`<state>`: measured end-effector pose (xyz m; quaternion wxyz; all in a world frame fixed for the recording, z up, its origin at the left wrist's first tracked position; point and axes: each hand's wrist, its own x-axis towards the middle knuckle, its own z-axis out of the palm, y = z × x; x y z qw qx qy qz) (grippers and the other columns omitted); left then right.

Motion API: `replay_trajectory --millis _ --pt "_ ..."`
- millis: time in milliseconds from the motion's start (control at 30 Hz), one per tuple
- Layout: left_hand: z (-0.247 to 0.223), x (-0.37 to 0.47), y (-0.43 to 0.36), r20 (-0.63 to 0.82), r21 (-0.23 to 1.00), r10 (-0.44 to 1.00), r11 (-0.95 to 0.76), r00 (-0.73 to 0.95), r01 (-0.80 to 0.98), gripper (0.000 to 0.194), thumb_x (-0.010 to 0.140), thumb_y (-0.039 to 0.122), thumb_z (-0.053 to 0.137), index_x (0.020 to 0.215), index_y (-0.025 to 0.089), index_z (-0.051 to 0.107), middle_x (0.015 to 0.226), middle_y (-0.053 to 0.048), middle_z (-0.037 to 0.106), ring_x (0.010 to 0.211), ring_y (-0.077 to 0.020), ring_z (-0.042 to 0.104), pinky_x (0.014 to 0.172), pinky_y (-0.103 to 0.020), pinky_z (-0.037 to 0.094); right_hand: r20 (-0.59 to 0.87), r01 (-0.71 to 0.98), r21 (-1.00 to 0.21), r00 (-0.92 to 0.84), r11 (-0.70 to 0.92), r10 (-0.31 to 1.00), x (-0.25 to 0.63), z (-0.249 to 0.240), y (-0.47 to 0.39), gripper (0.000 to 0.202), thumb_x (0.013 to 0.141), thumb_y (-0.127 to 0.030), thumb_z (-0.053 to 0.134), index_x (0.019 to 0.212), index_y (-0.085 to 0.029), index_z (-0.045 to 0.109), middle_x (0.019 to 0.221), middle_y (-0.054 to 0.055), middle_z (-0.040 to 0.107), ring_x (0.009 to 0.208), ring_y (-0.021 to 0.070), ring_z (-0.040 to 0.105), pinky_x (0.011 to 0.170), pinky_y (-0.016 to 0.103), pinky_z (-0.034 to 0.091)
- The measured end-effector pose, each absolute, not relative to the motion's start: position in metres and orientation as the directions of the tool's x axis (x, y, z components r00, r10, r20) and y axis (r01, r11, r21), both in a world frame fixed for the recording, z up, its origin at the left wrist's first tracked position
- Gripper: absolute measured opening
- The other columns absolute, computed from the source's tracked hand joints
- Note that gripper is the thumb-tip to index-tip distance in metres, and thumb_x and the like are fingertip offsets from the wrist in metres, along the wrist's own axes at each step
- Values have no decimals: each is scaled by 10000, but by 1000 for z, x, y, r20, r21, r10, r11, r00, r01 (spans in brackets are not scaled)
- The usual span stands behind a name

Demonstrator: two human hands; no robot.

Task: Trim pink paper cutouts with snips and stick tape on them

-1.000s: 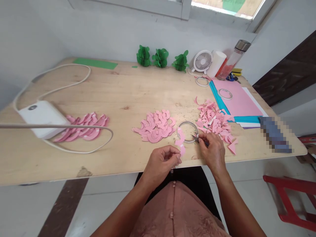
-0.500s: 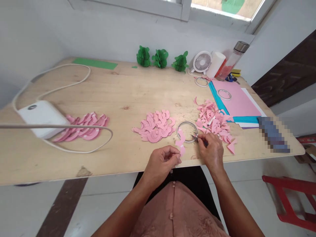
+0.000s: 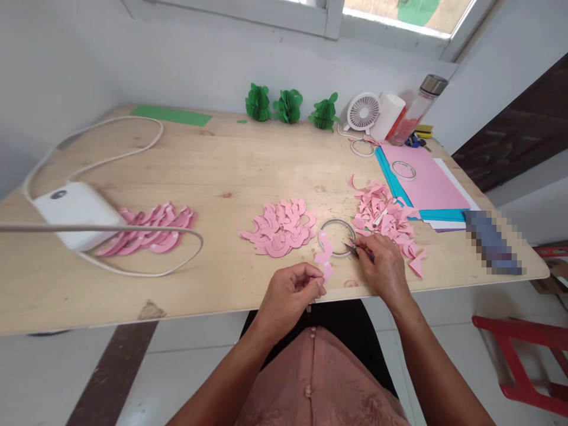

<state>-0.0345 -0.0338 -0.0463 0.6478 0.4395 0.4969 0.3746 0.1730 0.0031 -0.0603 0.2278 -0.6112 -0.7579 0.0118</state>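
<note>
My left hand (image 3: 298, 291) pinches the lower end of a wavy pink paper cutout (image 3: 326, 247) near the table's front edge. Small white patches show on that cutout, and its upper part lies over the left side of a roll of tape (image 3: 337, 221). In my right hand (image 3: 382, 260) is a pair of small dark pointed scissors (image 3: 354, 249), their tips at the roll's right rim. My fingers cover most of the scissors. A pile of curved pink paper cutouts (image 3: 279, 228) lies left of the roll. Pink paper scraps (image 3: 384, 213) are heaped behind my right hand.
More pink cutouts (image 3: 166, 231) lie beside a white device (image 3: 77, 207) with a looping cable (image 3: 133, 273). Green paper ornaments (image 3: 289, 106), a small fan (image 3: 364, 112) and a bottle (image 3: 419, 109) stand at the back. Coloured sheets (image 3: 437, 183) carry another tape roll (image 3: 403, 170).
My right hand has shifted slightly to the right with the scissors, staying at the roll's rim. My left hand and the pink cutout have hardly moved.
</note>
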Motion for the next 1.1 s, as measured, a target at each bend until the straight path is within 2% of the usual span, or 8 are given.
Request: replay_trajectory --millis 367,567,800,1100 --pt "-46 -35 -34 -335 936 915 350 226 -31 111 732 262 622 713 153 618 605 4 614 595 -127 576 575 -232 444 154 901 -140 -390 411 908 181 -38 23 111 819 -154 532 829 -201 632 777 39 627 762 199 529 688 303 312" --pt "-47 -35 -33 -328 939 915 343 234 -25 109 745 252 607 722 146 616 607 4 612 597 -122 569 578 -231 440 47 879 -137 -454 456 890 178 -27 29 119 815 -105 512 793 -180 602 806 47 631 809 197 554 696 298 310" --pt "-47 -35 -33 -324 939 916 341 236 -34 99 748 244 609 726 148 609 605 8 609 595 -120 569 582 -233 442 63 890 -102 -440 445 896 183 -25 29 94 836 -149 512 788 -182 586 761 40 626 757 198 547 649 295 300" --pt "-48 -35 -33 -331 937 913 348 237 -33 104 750 247 608 719 148 607 598 8 608 587 -116 560 567 -226 436 83 896 -97 -427 433 901 188 -30 28 143 853 -153 493 886 -180 629 815 62 646 810 213 565 681 306 326"
